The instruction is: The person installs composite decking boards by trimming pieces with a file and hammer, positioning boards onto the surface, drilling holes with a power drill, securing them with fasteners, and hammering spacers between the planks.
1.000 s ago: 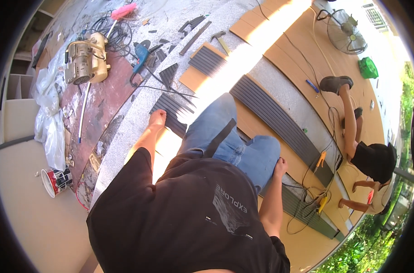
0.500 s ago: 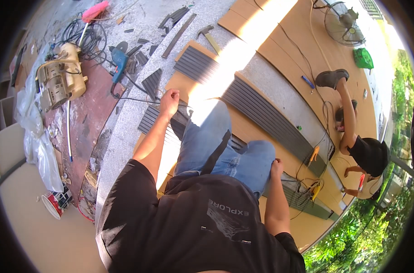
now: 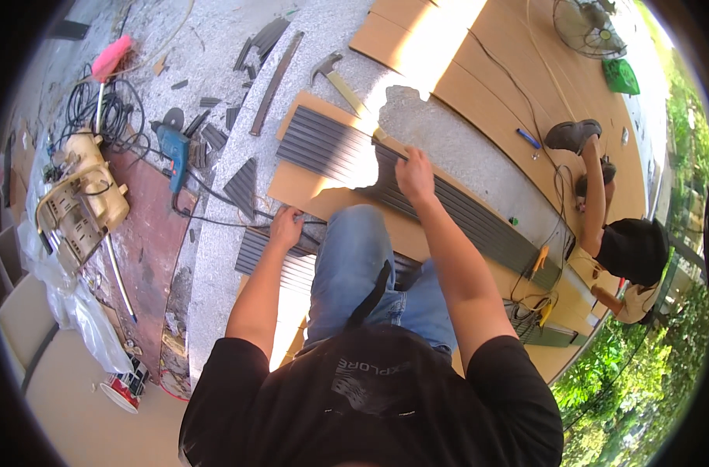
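Observation:
My right hand (image 3: 415, 174) is over a long dark grooved panel (image 3: 471, 222), its fingers closed at the panel's far edge. The panel lies on a brown board (image 3: 307, 187) in front of my knees, partly in bright sun. My left hand (image 3: 286, 226) is lower, beside my left knee, with fingers curled at the near edge of that board, close to a black cable. What it grips, if anything, is hidden. A second grooved panel (image 3: 253, 253) shows just below this hand. A hammer (image 3: 343, 86) lies beyond the panels.
On the left are a blue angle grinder (image 3: 173, 152), a beige machine (image 3: 89, 191) and dark offcuts (image 3: 241, 187). A dark strip (image 3: 276, 82) lies ahead. At the right another person (image 3: 631, 249) crouches near orange-handled clamps (image 3: 540, 261), loose cables and a fan (image 3: 586, 29).
My right hand has moved from my right thigh up to the far edge of the grooved panel. My left hand has come down to the brown board's edge. The view has shifted slightly.

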`<state>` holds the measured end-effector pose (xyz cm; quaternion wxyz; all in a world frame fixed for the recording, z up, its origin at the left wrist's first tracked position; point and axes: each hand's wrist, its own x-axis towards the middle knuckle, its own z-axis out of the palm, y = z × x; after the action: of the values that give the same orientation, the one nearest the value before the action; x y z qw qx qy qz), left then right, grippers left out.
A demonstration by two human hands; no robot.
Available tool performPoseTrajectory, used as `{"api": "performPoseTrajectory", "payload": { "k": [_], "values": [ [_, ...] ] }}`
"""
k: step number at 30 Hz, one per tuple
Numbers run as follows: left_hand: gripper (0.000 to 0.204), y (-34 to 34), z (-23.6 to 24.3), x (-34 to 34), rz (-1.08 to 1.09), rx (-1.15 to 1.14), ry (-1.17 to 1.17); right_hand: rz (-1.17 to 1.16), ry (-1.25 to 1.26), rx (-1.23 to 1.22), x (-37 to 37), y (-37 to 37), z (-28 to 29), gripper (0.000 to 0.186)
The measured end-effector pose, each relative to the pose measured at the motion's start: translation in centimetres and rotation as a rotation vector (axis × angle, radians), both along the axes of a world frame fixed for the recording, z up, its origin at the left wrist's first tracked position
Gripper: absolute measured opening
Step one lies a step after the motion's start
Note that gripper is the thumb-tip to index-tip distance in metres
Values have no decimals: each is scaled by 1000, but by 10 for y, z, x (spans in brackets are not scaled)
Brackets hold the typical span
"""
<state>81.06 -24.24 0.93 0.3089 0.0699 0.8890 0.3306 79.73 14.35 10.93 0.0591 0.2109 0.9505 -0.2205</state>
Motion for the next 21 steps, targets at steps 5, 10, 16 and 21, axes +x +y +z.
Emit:
{"api": "performPoseTrajectory", "payload": {
  "k": [5, 10, 16, 21],
  "values": [
    [11, -18, -26, -2, 50, 91, -16, -160, -88, -164, -137, -48, -44, 24],
    [8, 3, -32, -6, -112, 115, 50, -115, -162, 61, -166, -53, -69, 27],
    [11, 0, -26, -3, -128, 45, 74, -142, -351, -92, -208, -20, 5, 34],
    [11, 10, -36, 1, -197, 66, 79, -54, -300, -158, -151, 23, 72, 24]
  ]
}}
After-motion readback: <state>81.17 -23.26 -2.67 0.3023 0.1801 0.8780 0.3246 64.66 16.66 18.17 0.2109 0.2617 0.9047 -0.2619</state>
